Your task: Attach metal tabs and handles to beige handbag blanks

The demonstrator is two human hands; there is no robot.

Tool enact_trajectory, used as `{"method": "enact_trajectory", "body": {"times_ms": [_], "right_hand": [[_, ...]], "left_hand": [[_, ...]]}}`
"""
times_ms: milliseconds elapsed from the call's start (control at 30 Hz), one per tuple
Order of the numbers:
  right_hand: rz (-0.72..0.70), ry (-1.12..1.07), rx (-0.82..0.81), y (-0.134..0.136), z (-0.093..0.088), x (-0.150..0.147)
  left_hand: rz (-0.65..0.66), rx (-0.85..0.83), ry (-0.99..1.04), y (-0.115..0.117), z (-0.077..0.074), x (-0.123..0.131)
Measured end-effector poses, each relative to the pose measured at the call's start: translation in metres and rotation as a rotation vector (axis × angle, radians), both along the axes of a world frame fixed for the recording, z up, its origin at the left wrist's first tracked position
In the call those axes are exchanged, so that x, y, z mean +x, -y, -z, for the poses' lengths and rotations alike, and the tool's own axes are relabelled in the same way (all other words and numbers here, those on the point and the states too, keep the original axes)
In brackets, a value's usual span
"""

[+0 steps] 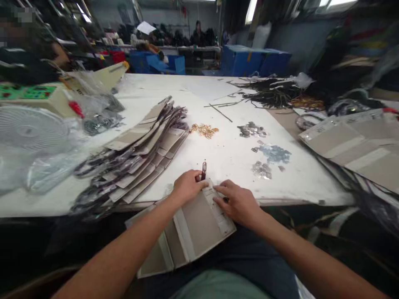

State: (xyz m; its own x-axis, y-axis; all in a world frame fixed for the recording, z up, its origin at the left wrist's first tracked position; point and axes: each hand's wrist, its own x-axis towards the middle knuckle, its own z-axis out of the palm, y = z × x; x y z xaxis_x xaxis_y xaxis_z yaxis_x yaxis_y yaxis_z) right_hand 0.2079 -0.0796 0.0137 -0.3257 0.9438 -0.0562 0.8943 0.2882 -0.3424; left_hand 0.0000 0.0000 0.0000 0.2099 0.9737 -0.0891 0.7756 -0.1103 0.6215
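A stack of beige cardboard cards (190, 228) lies on my lap against the white table's front edge (289, 202). My left hand (187, 185) is closed in a pinch on a small dark metal clip (204, 170) at the top edge of the uppermost card. My right hand (238, 203) presses on the card's right side with curled fingers, a small dark piece under the fingertips. Both forearms reach in from the bottom of the view.
A fanned row of finished cards with dark cords (137, 155) lies to the left. Small piles of gold (205, 130) and silver trinkets (272, 154) dot the table. A white fan (29, 128), plastic bags, black cords (274, 93), more cards (358, 145) and a person at far left surround it.
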Motion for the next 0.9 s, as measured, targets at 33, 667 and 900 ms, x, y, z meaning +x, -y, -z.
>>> {"method": "enact_trajectory", "body": {"times_ms": [33,667,900], "right_hand": [[-0.017,0.034,0.000,-0.005,-0.001,-0.005],[-0.067,0.092,0.019,-0.019,0.005,-0.021],[-0.112,0.099,-0.004,-0.025,0.005,-0.017]], "left_hand": [[-0.018,-0.041,0.010,0.001,0.001,-0.001],[0.074,0.580,-0.266,0.103,0.043,-0.009],[0.111,0.575,-0.316,0.097,0.042,-0.014]]}}
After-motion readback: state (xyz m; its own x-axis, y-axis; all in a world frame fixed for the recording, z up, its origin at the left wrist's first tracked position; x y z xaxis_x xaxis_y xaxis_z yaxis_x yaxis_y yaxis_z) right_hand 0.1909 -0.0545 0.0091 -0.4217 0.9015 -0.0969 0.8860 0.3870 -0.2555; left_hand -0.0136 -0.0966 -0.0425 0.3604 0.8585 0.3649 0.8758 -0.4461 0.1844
